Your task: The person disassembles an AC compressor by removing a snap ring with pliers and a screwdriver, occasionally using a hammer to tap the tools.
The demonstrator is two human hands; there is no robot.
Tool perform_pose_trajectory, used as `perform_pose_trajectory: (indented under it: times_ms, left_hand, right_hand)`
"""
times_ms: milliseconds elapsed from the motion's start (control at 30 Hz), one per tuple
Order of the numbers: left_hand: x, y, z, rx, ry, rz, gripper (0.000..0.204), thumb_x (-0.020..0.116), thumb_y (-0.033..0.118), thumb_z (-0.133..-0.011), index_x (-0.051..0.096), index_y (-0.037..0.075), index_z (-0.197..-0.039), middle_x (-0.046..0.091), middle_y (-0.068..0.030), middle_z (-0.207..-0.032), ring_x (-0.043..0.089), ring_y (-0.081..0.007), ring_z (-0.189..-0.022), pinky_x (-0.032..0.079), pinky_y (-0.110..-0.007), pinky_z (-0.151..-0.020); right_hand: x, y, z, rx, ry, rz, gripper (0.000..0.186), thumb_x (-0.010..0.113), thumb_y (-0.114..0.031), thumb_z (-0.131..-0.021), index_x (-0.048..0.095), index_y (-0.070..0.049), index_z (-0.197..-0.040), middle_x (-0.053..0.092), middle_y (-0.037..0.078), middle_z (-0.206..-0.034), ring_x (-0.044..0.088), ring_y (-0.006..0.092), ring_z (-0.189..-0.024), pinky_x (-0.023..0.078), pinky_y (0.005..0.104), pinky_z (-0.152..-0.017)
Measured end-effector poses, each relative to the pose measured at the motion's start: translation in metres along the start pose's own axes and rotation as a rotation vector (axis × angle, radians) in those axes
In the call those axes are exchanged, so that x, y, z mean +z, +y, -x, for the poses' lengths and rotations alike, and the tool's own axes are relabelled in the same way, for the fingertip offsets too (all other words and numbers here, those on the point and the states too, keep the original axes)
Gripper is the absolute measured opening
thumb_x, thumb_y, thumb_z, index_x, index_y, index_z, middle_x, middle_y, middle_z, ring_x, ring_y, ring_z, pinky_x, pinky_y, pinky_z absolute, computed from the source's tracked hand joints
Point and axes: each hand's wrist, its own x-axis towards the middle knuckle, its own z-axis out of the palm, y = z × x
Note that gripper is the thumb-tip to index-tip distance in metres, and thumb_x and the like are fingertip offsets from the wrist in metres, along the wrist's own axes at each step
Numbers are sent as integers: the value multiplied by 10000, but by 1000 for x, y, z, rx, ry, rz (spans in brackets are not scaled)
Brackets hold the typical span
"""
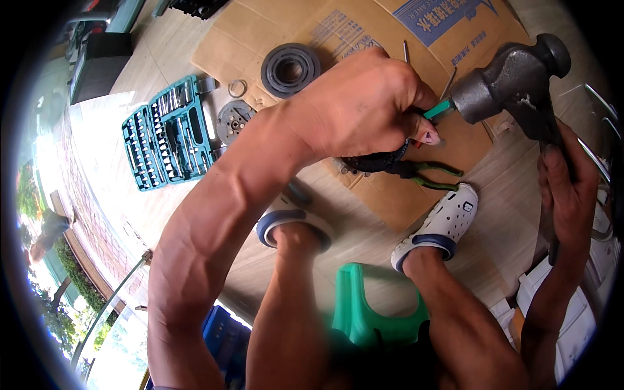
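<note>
My left hand [377, 104] is closed around a tool with a green end [439, 110]; the rest of it is hidden by my fist. In my right hand [569, 182] is a ball-peen hammer [507, 81], gripped by its handle. The hammer's face is at the green end, touching or almost touching it. Below my left hand lies a dark round part [374, 162], mostly covered. Pliers with green handles [435, 174] lie beside it. A black grooved pulley [290, 69], a metal ring [237, 88] and a round metal plate [235, 121] lie to the left.
Flattened cardboard [390, 201] covers part of the floor. An open teal socket set case [170, 133] lies at the left. Between my feet in white clogs [448, 218] stands a green stool [354, 305]. Metal rods [595, 159] and white items [572, 325] are at the right.
</note>
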Motion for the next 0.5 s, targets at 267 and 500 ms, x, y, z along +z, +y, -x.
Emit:
perform_pose_trajectory:
  times_ms: [267, 500]
  left_hand:
    - [2, -3, 1, -6, 1, 14, 196, 811, 215, -907, 790, 79, -1047, 727, -154, -821, 717, -329, -779, 538, -407, -707]
    - [-1, 1, 2, 33, 13, 10, 193, 812, 205, -900, 793, 78, -1044, 706, -176, -809, 709, -339, -769, 536, -410, -700]
  right_hand:
    - [-4, 10, 8, 31, 203, -217, 499, 580, -304, -1118, 533, -11, -1518, 547, -3, -739, 411, 27, -519, 321, 206, -468]
    - [-5, -4, -2, -49, -21, 144, 496, 587, -315, -1114, 550, -20, -1511, 540, -16, -729, 404, 22, -529, 311, 205, -474]
